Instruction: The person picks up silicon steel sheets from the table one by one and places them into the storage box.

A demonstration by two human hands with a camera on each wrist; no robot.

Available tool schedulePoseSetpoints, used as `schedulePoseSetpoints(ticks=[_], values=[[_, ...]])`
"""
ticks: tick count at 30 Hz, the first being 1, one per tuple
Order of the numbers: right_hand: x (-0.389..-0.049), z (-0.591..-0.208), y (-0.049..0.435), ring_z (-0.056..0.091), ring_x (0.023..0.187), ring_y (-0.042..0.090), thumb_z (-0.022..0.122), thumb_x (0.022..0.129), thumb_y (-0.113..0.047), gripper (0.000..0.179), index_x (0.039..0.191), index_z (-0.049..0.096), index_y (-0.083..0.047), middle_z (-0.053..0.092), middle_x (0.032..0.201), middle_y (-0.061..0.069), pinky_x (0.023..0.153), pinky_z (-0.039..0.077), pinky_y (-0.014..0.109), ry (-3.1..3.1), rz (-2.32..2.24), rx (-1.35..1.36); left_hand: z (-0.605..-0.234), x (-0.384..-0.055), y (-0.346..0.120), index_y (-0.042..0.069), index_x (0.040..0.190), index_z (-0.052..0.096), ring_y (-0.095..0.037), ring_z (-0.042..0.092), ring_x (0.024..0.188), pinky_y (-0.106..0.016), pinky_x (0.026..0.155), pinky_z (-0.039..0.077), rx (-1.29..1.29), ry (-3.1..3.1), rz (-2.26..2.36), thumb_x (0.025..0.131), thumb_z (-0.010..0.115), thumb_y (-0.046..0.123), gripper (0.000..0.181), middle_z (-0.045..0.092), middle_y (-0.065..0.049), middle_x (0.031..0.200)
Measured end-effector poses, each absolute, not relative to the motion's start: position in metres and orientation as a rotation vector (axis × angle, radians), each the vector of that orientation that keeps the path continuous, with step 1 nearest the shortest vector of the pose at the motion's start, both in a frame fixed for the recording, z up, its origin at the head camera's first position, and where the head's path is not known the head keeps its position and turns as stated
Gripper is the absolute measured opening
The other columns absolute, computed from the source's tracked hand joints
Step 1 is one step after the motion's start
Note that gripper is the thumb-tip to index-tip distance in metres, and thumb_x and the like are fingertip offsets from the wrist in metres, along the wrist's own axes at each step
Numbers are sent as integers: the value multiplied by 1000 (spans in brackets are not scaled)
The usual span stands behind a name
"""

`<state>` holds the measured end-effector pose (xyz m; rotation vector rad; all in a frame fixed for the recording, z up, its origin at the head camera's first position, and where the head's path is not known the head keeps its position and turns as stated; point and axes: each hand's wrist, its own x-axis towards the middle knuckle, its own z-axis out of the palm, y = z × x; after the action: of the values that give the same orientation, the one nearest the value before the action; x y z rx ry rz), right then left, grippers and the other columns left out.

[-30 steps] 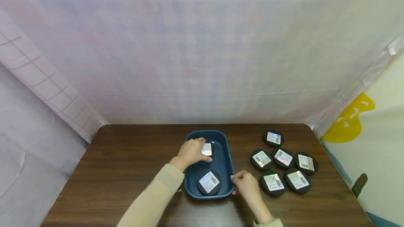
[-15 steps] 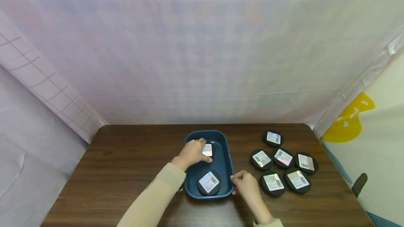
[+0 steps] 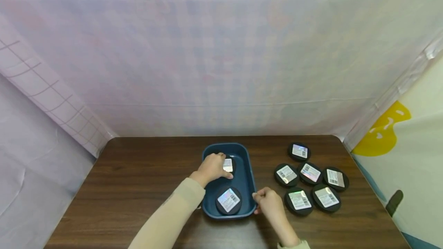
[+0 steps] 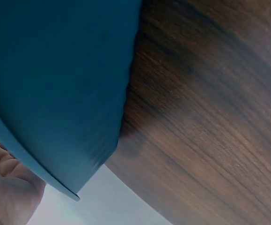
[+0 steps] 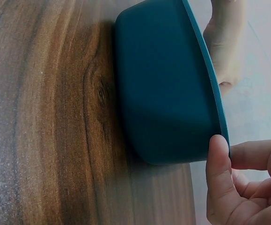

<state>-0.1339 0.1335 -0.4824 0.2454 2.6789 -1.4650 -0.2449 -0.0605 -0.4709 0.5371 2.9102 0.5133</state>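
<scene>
A deep blue rectangular tray stands on the table in the head view. Inside its far half lies a round black disc-shaped container with a white barcode label. My left hand reaches over the tray's left rim and grips this container, thumb on the near side, fingers on the far side. A second container of the same kind lies in the near half. My right hand pinches the tray's near right rim, its fingertips plain in the right wrist view. The left wrist view shows mostly the tray's outer wall.
Several more black labelled containers lie flat in a loose group right of the tray. The brown wooden table ends at a pale cloth backdrop behind.
Almost nothing differs. My left hand and the container it holds sit very slightly nearer to me; my right hand stays at the tray's rim.
</scene>
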Motion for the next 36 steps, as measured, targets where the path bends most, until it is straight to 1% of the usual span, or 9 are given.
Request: schedulePoseSetpoints(ticks=[3, 7, 12, 16, 20, 29, 36], values=[[-133, -482, 133, 58, 42, 14, 63, 84, -8, 15, 84, 58, 6, 56, 59, 3, 45, 48, 25, 2671, -1474, 247, -473, -246, -60, -6, 125, 53, -29, 57, 108, -37, 91, 47, 543, 2914, 486, 66, 81, 44, 83, 56, -18, 125], [-133, -483, 133, 57, 41, 13, 63, 84, -7, 14, 82, 57, 6, 55, 58, 3, 45, 49, 26, 2657, -1488, 245, -475, -247, -60, -6, 121, 56, -25, 60, 96, -35, 83, 51, 560, 2933, 452, 64, 82, 45, 80, 60, -17, 116], [-134, -483, 132, 57, 42, 12, 62, 84, -8, 14, 82, 57, 5, 54, 58, 3, 45, 50, 27, 2648, -1495, 254, -474, -248, -59, -6, 117, 58, -21, 60, 86, -32, 77, 52, 551, 2949, 427, 63, 83, 46, 79, 62, -15, 106], [-135, -483, 133, 57, 42, 13, 62, 84, -7, 14, 82, 57, 6, 55, 58, 3, 45, 50, 27, 2644, -1499, 247, -473, -249, -59, -6, 113, 60, -19, 58, 81, -31, 73, 51, 555, 2944, 418, 62, 83, 46, 76, 62, -12, 99], [-136, -481, 134, 58, 43, 14, 62, 84, -8, 14, 83, 58, 6, 55, 59, 4, 46, 50, 26, 2652, -1494, 251, -474, -252, -58, -4, 107, 62, -17, 55, 76, -29, 70, 50, 558, 2930, 399, 62, 83, 45, 70, 61, -9, 92], [-135, -481, 135, 58, 43, 13, 62, 84, -8, 14, 82, 58, 6, 55, 58, 4, 45, 49, 26, 2652, -1488, 256, -476, -254, -56, 2, 87, 64, -15, 50, 68, -28, 66, 47, 595, 2897, 379, 61, 84, 43, 52, 56, -3, 76], [-134, -482, 134, 58, 43, 14, 63, 84, -8, 15, 83, 58, 6, 55, 59, 5, 46, 50, 27, 2634, -1506, 257, -475, -252, -57, 4, 84, 63, -14, 50, 66, -28, 64, 47, 591, 2869, 405, 62, 85, 40, 48, 54, -1, 71]])
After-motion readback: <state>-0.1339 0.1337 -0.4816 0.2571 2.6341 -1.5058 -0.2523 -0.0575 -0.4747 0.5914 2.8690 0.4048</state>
